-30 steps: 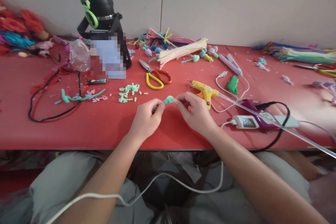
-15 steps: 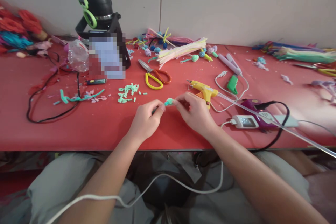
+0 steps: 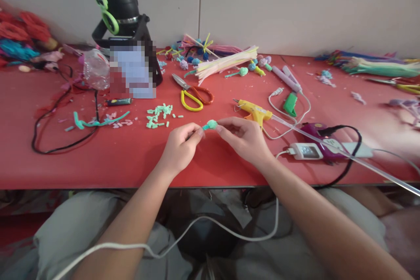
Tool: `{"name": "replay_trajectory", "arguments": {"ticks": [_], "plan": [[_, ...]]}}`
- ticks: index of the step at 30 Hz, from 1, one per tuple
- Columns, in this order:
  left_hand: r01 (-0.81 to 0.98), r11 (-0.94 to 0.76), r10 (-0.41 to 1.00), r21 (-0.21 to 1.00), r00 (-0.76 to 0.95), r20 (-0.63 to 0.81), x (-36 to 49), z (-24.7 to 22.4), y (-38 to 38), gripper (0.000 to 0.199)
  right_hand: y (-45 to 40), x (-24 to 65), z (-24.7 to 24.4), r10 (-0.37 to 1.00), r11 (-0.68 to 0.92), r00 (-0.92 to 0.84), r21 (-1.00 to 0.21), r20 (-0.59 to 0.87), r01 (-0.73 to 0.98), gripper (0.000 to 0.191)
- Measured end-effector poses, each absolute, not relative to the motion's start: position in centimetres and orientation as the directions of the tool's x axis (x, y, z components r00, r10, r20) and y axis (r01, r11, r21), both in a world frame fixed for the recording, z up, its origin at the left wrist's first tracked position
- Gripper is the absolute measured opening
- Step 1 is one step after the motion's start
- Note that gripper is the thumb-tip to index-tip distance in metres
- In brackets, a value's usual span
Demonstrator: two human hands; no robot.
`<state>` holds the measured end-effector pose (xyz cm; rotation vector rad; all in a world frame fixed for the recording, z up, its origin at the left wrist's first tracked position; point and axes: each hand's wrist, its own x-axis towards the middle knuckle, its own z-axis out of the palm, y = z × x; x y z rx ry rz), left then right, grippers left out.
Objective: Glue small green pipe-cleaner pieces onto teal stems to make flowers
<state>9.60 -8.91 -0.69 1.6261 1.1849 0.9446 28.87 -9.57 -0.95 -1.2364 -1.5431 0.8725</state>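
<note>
A small mint-green pipe-cleaner bud on a short teal stem is held above the red table, near its front. My left hand is closed, pinching the stem between thumb and forefinger. From the other side, the thumb and forefinger of my right hand close on the bud's right end; its other fingers are partly hidden. Several short cut pieces of green pipe cleaner lie beyond my left hand. A yellow hot glue gun with a clear glue stick rests just past my right hand.
Scissors with yellow and orange handles lie mid-table. Bundled pipe cleaners are at the back. To the right are a lilac flat iron and a purple power strip. A black bottle stands behind a blurred screen.
My hands have parted slightly, and more of the green bud shows between them. My left fingers have slid a little left along the stem. The table items stay put.
</note>
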Motion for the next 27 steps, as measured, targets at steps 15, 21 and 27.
{"name": "replay_trajectory", "arguments": {"ticks": [15, 21, 27], "plan": [[0.363, -0.207, 0.959, 0.908, 0.258, 0.115, 9.72, -0.57, -9.07, 0.026, -9.4, 28.82, -0.9, 0.968, 0.242, -0.019, -0.916, 0.249, 0.32, 0.02], [0.344, -0.194, 0.962, 0.919, 0.25, 0.109, 9.72, -1.05, -9.01, 0.023, -9.54, 28.93, -0.71, 0.971, 0.236, -0.05, -0.917, 0.232, 0.323, 0.02], [0.365, -0.242, 0.953, 0.899, 0.265, 0.149, 9.71, -1.04, -9.01, 0.026, -9.61, 28.86, -1.16, 0.969, 0.248, -0.083, -0.922, 0.233, 0.299, 0.024]]}}
